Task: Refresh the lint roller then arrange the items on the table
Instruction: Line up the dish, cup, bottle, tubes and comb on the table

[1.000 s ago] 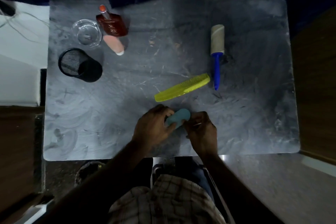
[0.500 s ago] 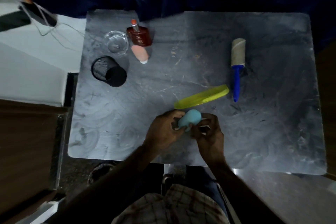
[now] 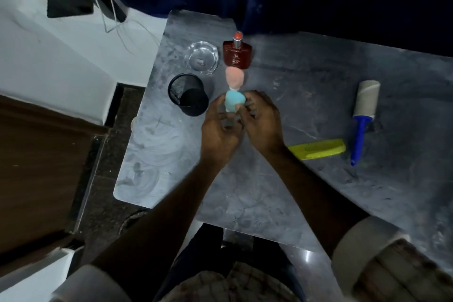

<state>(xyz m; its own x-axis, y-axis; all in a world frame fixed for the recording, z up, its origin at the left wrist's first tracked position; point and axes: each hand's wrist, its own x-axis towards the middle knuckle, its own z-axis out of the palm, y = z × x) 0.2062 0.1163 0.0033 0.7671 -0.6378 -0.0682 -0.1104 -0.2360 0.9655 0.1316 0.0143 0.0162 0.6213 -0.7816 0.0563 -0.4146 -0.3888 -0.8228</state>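
Grey bench (image 3: 306, 110), left edge close beside the work. Left hand (image 3: 218, 135) and right hand (image 3: 262, 122) together, fingers closed around a blue sponge (image 3: 234, 102); whether it touches the bench is unclear through blur. Just beyond: pink sponge (image 3: 234, 79), red perfume bottle (image 3: 237, 55). Left: black mesh cup (image 3: 187, 94), glass ashtray (image 3: 201, 58). Open bench in the far middle. Right: lint roller (image 3: 364, 115), yellow comb (image 3: 318, 149) beside its handle.
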